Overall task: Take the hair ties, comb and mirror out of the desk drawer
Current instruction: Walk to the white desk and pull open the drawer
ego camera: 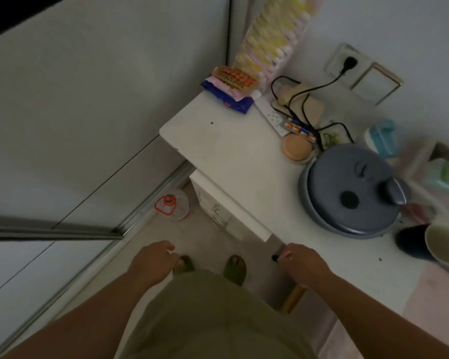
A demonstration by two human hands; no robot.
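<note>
Reaching to the desk edge, right hand pinches something small and dark.

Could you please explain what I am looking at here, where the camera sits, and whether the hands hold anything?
There is one picture, from a camera worn on a person's head, looking down past their arms to their feet. The left hand hangs empty over the floor. The right hand is at the desk edge; something small and dark shows at its fingertips, too blurred to name. On the desk lie a grey pot lid, a round tan case, snack packets and cables. No drawer is seen open yet.
</note>
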